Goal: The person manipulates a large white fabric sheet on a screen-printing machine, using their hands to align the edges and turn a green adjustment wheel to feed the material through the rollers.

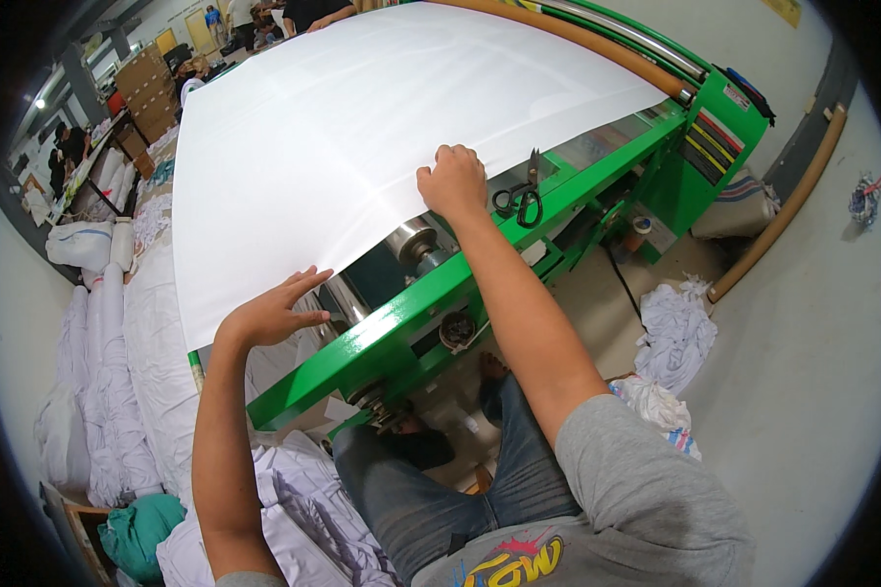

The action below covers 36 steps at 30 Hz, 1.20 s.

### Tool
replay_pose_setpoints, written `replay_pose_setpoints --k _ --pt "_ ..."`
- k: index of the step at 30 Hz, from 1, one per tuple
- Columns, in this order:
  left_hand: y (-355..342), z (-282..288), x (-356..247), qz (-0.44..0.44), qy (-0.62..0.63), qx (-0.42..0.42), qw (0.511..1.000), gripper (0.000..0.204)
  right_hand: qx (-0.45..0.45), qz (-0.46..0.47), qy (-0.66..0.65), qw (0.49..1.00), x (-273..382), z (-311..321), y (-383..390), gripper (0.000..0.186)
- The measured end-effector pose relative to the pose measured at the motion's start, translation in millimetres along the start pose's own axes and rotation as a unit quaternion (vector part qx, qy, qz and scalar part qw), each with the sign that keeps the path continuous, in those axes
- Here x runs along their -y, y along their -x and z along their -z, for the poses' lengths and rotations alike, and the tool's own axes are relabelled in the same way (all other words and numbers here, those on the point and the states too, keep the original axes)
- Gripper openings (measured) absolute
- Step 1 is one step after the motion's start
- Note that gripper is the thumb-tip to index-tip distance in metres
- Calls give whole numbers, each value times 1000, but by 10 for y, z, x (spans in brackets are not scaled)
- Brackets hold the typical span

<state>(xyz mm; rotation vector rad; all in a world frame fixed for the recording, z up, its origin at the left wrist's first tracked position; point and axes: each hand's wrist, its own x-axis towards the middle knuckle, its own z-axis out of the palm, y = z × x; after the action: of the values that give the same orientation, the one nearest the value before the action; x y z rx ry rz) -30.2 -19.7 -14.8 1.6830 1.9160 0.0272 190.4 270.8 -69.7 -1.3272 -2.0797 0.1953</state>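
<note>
A wide white sheet (303, 137) lies stretched over a green machine frame (401, 318); whether it is paper or fabric I cannot tell. My left hand (269, 311) is at the sheet's near edge, fingers straight and thumb apart, holding nothing. Further right, my right hand (454, 181) is closed at the same edge, its fingers curled onto the sheet and the fingertips partly hidden. Just right of that hand, black-handled scissors (529, 196) rest at the green frame. Metal rollers (414, 240) show below the sheet's edge between my hands.
A brown cardboard tube (597, 49) runs along the machine's far side, and another long tube (788, 210) leans by the right wall. White cloth heaps (677, 338) lie on the floor. Wrapped rolls (108, 382) and stacked boxes (147, 93) stand left. People are in the background.
</note>
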Motion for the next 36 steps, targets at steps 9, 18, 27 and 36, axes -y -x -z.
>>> replay_pose_setpoints --k 9,18,27,36 --pt "-38 -14 57 -17 8 -4 1000 87 -16 -6 10 1000 9 -54 11 61" --pt "-22 -12 52 -14 7 -5 1000 87 93 -20 29 995 91 64 48 70" --pt "-16 -19 86 -25 17 -11 999 86 90 -15 55 994 79 29 31 70" --pt "-20 -12 69 -22 13 -8 1000 87 46 -1 19 999 51 0 35 61"
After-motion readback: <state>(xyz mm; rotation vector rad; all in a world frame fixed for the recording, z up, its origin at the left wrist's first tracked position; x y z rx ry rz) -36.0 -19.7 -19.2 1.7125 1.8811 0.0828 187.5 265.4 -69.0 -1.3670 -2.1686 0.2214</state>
